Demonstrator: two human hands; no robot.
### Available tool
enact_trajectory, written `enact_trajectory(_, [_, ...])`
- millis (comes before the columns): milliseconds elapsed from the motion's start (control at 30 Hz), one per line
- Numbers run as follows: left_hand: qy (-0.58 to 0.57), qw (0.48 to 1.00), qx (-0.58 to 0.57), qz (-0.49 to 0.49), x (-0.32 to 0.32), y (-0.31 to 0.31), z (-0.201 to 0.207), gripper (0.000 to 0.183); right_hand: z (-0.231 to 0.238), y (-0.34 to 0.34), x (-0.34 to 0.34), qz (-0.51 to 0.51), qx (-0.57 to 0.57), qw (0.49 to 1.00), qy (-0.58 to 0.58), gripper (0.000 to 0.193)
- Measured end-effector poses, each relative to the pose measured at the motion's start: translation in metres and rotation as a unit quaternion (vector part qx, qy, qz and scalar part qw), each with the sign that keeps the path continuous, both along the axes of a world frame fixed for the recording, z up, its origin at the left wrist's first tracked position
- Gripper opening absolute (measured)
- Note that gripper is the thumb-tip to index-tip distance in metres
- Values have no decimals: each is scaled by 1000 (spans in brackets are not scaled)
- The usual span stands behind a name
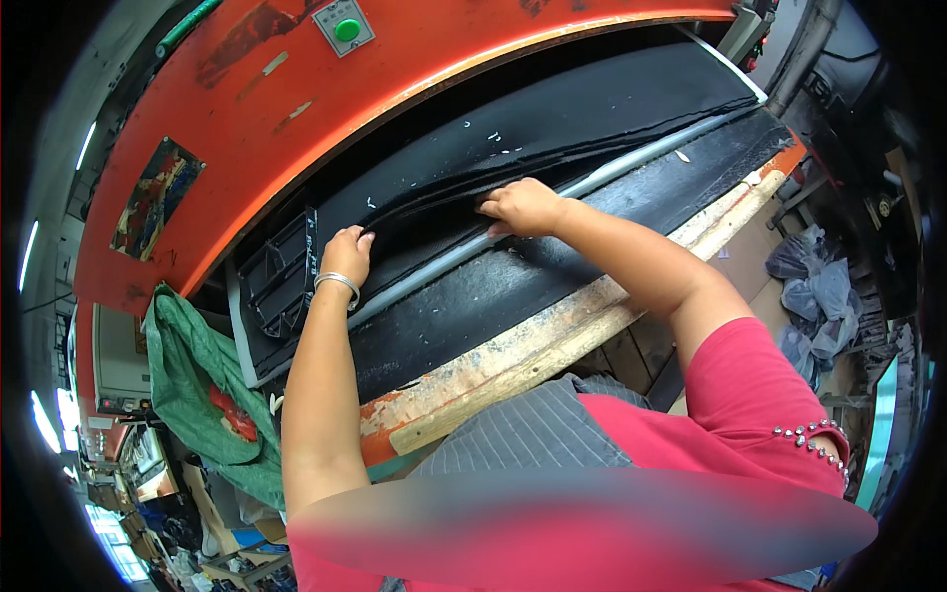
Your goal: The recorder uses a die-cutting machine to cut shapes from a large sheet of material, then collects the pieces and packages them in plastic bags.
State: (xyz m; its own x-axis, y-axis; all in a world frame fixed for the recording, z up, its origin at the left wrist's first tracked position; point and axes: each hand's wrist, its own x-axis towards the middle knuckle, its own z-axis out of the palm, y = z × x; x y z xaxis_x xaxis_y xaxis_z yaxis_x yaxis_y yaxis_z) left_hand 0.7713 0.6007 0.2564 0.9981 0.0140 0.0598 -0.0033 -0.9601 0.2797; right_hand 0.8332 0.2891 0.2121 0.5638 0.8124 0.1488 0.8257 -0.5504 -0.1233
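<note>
Layers of glossy black sheet material (444, 148) lie on the bed of an orange machine, with small pale scraps on top. My right hand (525, 207) is closed on the front edge of the black sheets near the middle, fingers curled under, and the edge is lifted there. Farther left, my left hand (347, 255) has its fingers bent over the same edge, with the thumb against it. Just left of that hand, a dark frame with crossbars, like a cutting die (281, 271), sits on the black material. The undersides of both hands' grips are hidden.
The orange machine beam (256, 128) arches over the bed, with a green push button (346, 31). A grey bar (434, 268) runs along the front, before a black ledge and a worn pale wooden edge (513, 370). Green cloth (197, 385) hangs left; plastic bags (817, 286) lie right.
</note>
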Motion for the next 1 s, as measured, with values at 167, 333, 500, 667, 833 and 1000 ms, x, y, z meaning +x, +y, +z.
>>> enact_trajectory(167, [-2, 1000, -5, 2, 1, 0, -3, 30, 4, -1, 17, 26, -22, 999, 12, 27])
enact_trajectory(333, [-2, 1000, -3, 5, -2, 3, -4, 31, 14, 7, 26, 48, -33, 998, 5, 12])
enact_trajectory(500, [0, 1000, -7, 7, -3, 1, -3, 31, 19, 11, 31, 14, -27, 995, 94, 10])
enact_trajectory(667, [14, 1000, -3, 8, -3, 2, -2, 32, 26, 14, 32, -6, -34, 991, 126, 12])
enact_trajectory(833, [4, 1000, -11, 4, 1, -1, -4, 33, 29, 11, 31, -28, -45, 991, 125, 14])
enact_trajectory(1000, [-3, 999, -22, 28, -8, 6, -4, 34, 27, 20, 24, 65, -81, 995, 1, 20])
